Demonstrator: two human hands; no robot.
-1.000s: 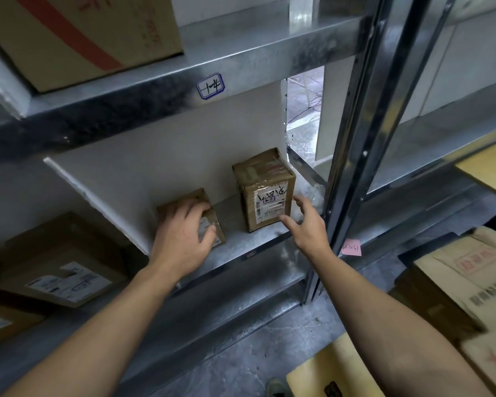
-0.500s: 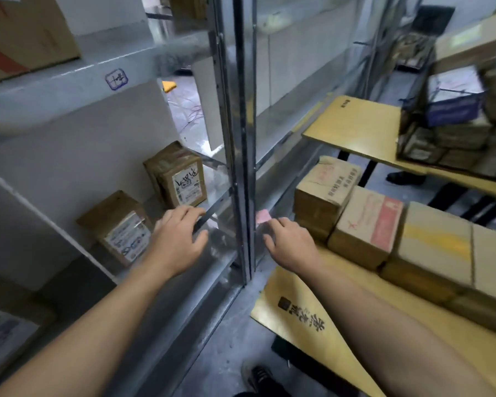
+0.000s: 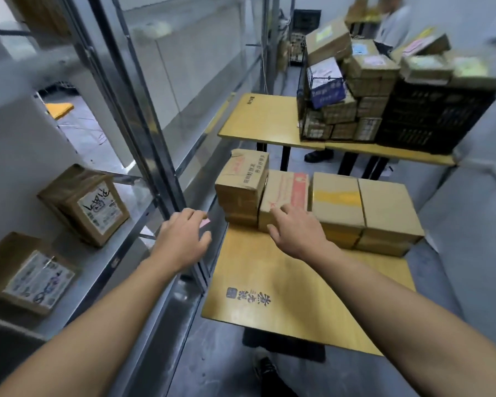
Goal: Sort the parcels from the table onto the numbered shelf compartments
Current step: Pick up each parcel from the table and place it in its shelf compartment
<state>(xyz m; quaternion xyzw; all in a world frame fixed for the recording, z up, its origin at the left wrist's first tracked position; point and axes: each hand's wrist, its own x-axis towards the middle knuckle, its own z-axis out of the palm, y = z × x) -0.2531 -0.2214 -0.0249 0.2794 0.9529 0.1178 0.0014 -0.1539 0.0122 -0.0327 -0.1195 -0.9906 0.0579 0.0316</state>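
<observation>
two parcels [image 3: 89, 204] already sit on the shelf [image 3: 112, 262], so it's started, but a row of four [image 3: 335, 196] waits on the worktop [image 3: 269, 282], plus heaps in the crates [image 3: 435, 116] behind. left hand [image 3: 184, 239] loose and empty. right hand [image 3: 295, 230] spread over the red-printed parcel [image 3: 287, 193], probably touching it, no grip.

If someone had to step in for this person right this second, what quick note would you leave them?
Left hand: open, empty, by the shelf post.
Right hand: open, empty, reaching to the red-marked box; contact unclear.
Done: upright parcel and nearer parcel sit on the shelf.
Left: the row of boxes on the near table, more in crates on the far table.
</observation>
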